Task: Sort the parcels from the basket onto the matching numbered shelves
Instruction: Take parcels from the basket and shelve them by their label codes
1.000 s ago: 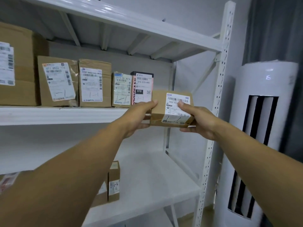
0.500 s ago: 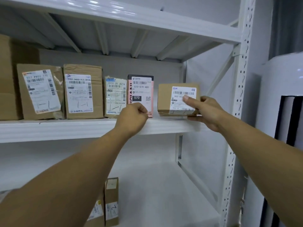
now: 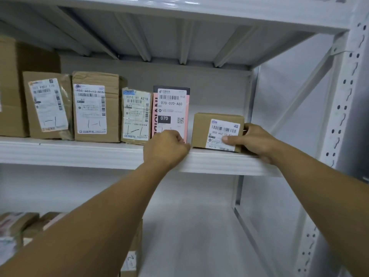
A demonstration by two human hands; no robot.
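A small brown parcel with a white barcode label stands on the white middle shelf, at the right end of a row of parcels. My right hand grips it, thumb pressed on the label and fingers wrapped round its right side. My left hand is curled into a fist at the shelf's front edge, just in front of a pink parcel marked 070, and holds nothing.
Left of the pink parcel stand three labelled brown parcels and a large carton. A white perforated upright borders the shelf on the right. More parcels lie on the lower shelf at left.
The small parcel went from held in the air by both hands onto the shelf. My left hand let go and curled at the shelf edge; my right hand stays on the parcel.
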